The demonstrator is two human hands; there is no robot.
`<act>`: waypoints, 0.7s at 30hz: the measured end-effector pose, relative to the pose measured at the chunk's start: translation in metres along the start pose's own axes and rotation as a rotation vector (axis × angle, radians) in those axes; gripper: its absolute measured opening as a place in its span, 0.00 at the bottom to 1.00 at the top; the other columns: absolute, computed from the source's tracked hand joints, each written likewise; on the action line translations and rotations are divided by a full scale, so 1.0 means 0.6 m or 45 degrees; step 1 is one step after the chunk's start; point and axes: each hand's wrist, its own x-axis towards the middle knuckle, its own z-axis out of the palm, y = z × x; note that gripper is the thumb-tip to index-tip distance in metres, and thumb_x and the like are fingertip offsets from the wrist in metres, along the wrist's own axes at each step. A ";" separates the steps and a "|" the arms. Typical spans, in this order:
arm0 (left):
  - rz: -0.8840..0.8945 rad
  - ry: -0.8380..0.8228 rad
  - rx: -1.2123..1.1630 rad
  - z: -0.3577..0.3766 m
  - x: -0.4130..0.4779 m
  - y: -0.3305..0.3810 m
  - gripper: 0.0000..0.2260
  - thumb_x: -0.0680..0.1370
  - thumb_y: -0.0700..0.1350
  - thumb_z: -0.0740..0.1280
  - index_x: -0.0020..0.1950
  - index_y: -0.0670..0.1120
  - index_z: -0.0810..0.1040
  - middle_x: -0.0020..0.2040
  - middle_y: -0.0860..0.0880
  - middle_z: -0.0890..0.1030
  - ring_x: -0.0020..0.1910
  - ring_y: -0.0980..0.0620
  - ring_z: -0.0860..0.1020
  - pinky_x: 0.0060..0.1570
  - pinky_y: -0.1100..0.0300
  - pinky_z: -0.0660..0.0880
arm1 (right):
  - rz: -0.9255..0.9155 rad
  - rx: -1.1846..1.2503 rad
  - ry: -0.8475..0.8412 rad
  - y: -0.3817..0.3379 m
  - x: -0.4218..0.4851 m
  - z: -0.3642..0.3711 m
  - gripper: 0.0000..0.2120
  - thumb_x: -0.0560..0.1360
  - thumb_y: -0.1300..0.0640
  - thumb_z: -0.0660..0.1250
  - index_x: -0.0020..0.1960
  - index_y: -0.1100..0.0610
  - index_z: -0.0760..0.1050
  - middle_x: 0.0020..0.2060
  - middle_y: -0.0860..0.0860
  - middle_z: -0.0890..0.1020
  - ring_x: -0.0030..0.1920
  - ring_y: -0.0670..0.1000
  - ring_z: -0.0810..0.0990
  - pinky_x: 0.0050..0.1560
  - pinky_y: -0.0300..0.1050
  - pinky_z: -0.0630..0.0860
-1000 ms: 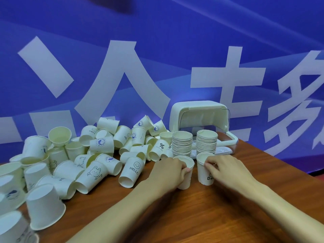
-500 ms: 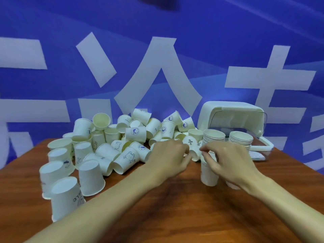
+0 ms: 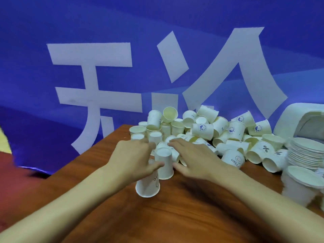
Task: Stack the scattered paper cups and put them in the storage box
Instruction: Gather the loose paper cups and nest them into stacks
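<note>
Paper cups (image 3: 219,130) lie heaped by the far edge of the tabletop (image 3: 175,216); left grip (image 3: 133,158) and right grip (image 3: 192,160), both spread, flank one upside-down cup (image 3: 164,163), thumbs touching it

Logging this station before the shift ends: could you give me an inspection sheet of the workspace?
Surface: brown wooden table, partly covered by cups.
Job's things: loose paper cups heaped at the back; two cup stacks at right; white storage box behind them, partly out of frame.
Clutter: nothing seen.
Hands: left hand and right hand open, flanking an upside-down cup.
Cables: nothing seen.
Surroundings: blue banner with white characters.
</note>
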 end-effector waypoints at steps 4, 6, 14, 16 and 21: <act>-0.038 -0.123 0.037 0.021 -0.028 -0.009 0.26 0.69 0.73 0.57 0.53 0.54 0.74 0.44 0.54 0.78 0.40 0.51 0.79 0.31 0.57 0.66 | -0.004 -0.056 -0.093 -0.021 0.064 0.022 0.34 0.74 0.39 0.62 0.76 0.49 0.59 0.73 0.46 0.67 0.64 0.55 0.75 0.52 0.54 0.77; -0.051 -0.172 -0.008 0.027 -0.032 -0.006 0.24 0.70 0.70 0.60 0.54 0.54 0.71 0.45 0.54 0.78 0.42 0.48 0.79 0.32 0.56 0.65 | 0.035 -0.052 -0.132 -0.024 0.077 0.031 0.33 0.74 0.37 0.62 0.75 0.48 0.60 0.72 0.46 0.71 0.64 0.56 0.76 0.52 0.54 0.76; 0.122 -0.073 -0.113 0.031 -0.046 0.031 0.32 0.64 0.72 0.67 0.60 0.56 0.66 0.54 0.58 0.71 0.41 0.54 0.74 0.26 0.60 0.64 | 0.131 -0.018 0.079 -0.026 -0.049 0.015 0.27 0.70 0.27 0.58 0.61 0.42 0.68 0.59 0.39 0.72 0.46 0.51 0.81 0.40 0.53 0.76; 0.151 0.072 -0.169 0.030 -0.063 0.047 0.30 0.65 0.79 0.60 0.54 0.58 0.68 0.50 0.61 0.72 0.34 0.59 0.68 0.26 0.67 0.52 | 0.165 -0.060 0.185 -0.020 -0.102 0.006 0.28 0.69 0.23 0.58 0.56 0.43 0.73 0.60 0.37 0.74 0.41 0.46 0.81 0.35 0.48 0.75; -0.096 0.001 -0.322 0.044 -0.064 0.064 0.27 0.75 0.73 0.48 0.66 0.59 0.63 0.59 0.62 0.72 0.45 0.58 0.77 0.33 0.59 0.71 | 0.264 0.067 0.072 0.011 -0.122 -0.016 0.25 0.74 0.34 0.60 0.68 0.42 0.69 0.68 0.36 0.71 0.54 0.45 0.80 0.48 0.47 0.76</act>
